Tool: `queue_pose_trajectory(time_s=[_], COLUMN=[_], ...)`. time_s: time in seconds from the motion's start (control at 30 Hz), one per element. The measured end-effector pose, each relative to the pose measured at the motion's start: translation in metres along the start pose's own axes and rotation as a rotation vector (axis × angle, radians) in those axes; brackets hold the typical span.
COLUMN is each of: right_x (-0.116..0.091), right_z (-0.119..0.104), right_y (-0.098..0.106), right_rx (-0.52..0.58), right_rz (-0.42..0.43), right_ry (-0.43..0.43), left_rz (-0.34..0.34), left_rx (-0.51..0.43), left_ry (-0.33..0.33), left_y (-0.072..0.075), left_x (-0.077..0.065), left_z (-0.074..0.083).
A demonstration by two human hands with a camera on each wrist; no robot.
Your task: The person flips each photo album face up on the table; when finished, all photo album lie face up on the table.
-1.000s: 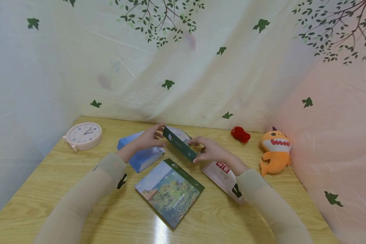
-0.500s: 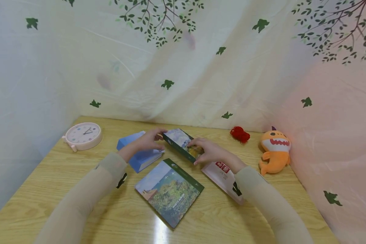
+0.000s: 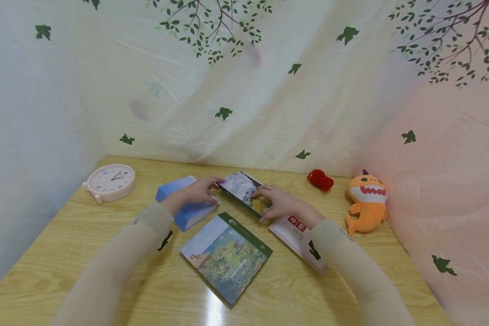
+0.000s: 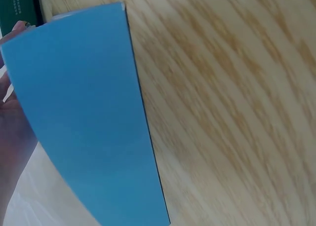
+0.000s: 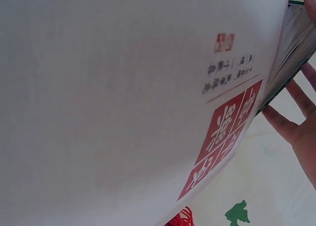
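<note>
Towards the back of the table, in the head view, a thick photo album (image 3: 240,186) with a painted cover and dark green spine lies at a slant, cover up. My left hand (image 3: 197,190) holds its left corner, above a blue box-shaped book (image 3: 187,213). At the right end my right hand (image 3: 283,202) grips the album, fingers over the cover and thumb by the spine edge. The right wrist view shows its page edges (image 5: 292,46) between thumb and fingers. A matching album (image 3: 227,256) lies flat in front. A pale packet-like booklet (image 3: 295,240) with red labels sits below my right wrist.
On the left stands a pink round clock (image 3: 111,182). A red yarn bundle (image 3: 320,179) and an orange shark plush (image 3: 368,203) are at the back right. A printed curtain (image 3: 244,127) hangs along the table's (image 3: 146,280) back edge.
The held album has tipped from spine towards me to cover facing up and has come down lower. My left hand has shifted slightly right and down with it.
</note>
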State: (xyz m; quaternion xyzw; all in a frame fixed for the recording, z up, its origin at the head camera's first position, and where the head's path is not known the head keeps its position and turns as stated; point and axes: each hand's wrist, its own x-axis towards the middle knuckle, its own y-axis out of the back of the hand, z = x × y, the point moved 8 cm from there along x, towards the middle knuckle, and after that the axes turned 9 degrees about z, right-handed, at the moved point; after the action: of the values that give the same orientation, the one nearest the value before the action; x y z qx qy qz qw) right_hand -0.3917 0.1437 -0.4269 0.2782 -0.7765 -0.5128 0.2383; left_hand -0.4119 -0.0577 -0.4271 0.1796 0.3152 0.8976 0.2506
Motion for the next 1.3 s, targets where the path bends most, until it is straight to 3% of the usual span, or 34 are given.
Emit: queue_pose_trajectory(time_s=[0.33,0.57,1.0,1.3], right_x=[0.005,0.006,0.001,-0.004], right_z=[0.004,0.005,-0.002,-0.008], right_y=[-0.003,-0.003,-0.008,-0.003], right_rx=[-0.044,-0.047,-0.062,-0.026], right_rz=[-0.010,-0.006,-0.033,-0.032], right_ry=[0.025,0.050,0.058,0.110], left_rz=[-0.011,-0.006,-0.069,-0.047], left_rx=[0.117,0.139,0.229,0.260], left_ry=[-0.006,-0.017,0.006,0.016], left_y=[-0.003,-0.003,-0.004,-0.002], left_x=[0.003,0.003,-0.003,-0.006], left_z=[-0.006,-0.005,-0.005,-0.001])
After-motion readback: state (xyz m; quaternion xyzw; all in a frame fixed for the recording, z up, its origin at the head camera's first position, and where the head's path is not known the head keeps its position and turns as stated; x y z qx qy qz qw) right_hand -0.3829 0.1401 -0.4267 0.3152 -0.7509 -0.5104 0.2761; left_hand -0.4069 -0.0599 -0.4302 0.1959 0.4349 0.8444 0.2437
